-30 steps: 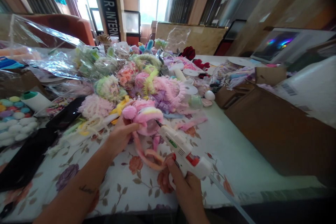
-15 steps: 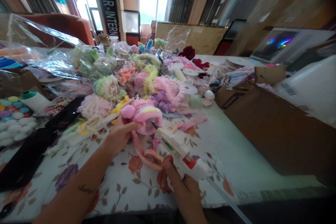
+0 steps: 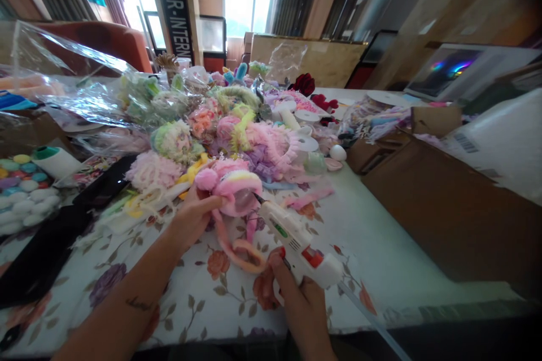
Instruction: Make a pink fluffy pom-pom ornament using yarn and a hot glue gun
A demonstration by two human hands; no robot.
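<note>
Fingers of the left hand (image 3: 195, 219): in the head view, pinched on the left rim of the pink plush piece (image 3: 241, 180), thumb in front; the remaining fingers were mostly hidden.
Fingers of the right hand (image 3: 301, 299): closed around the handle of the white glue gun (image 3: 285, 228), thumb toward the plush; pressure on the trigger could not be told.
Plush, place: back from the middle of the tabletop's (image 3: 351, 220) near edge, in front of the soft heap (image 3: 271, 144); whether it touched the tabletop was unclear.
Plush, handling: looked light, soft and easily dented, with a fuzzy surface unlikely to slip.
Plush, hold: the left rim beside the pompom (image 3: 207, 179) seemed the sound place, away from the nozzle (image 3: 257, 198); the pompom itself might have pulled loose.
Orange-pink strip (image 3: 243, 265): curled below the plush, toward the near edge; limp, probably apt to snag.
Glue gun, handling: looked stiff and smooth, heavier than the plush; best kept by its handle, the nozzle being possibly hot.
Glue stick (image 3: 372, 318): jutted from the gun's rear toward the near edge, liable to catch there.
</note>
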